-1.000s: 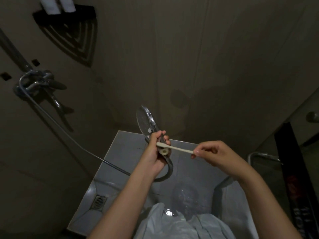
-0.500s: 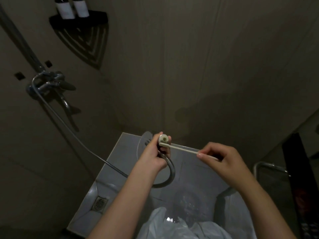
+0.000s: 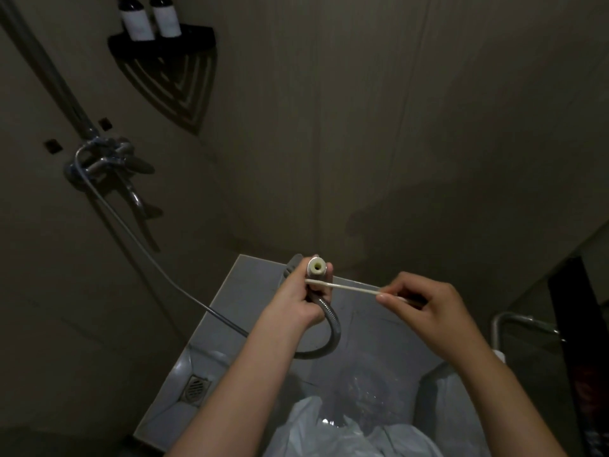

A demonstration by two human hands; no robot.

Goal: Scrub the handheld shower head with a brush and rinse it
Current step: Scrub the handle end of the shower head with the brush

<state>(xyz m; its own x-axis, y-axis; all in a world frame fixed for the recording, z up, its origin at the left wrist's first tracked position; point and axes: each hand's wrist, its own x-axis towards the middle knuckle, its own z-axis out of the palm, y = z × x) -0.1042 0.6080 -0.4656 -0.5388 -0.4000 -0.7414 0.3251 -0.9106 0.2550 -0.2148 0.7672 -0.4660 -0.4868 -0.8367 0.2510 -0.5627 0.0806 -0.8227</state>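
Left hand point(image 3: 295, 300) grips the handheld shower head point(image 3: 316, 269), fingers and thumb curled tight round the handle. Its pale round end with a yellowish hole faces the camera, and the spray face is mostly hidden behind the hand, with only a dark edge showing at the hand's left. Right hand point(image 3: 426, 305) pinches the far end of a thin pale brush point(image 3: 349, 286) between thumb and fingertips, other fingers curled. The brush runs leftward and its head touches the handle just below the pale end. Both forearms reach up from the near edge and the hands are level, left one centre, right one apart to the right. The metal hose point(image 3: 333, 328) loops down from under the left hand, then runs left and up to the wall mixer tap point(image 3: 102, 159). Far left up high, a dark corner shelf point(image 3: 171, 57) holds two bottles point(image 3: 150, 18). Dim tiled walls. On the grey tiled floor point(image 3: 244, 291) a floor drain point(image 3: 196, 387) sits near left. Clear plastic bag point(image 3: 329, 433) at near centre, chrome rail point(image 3: 517, 319) at right.
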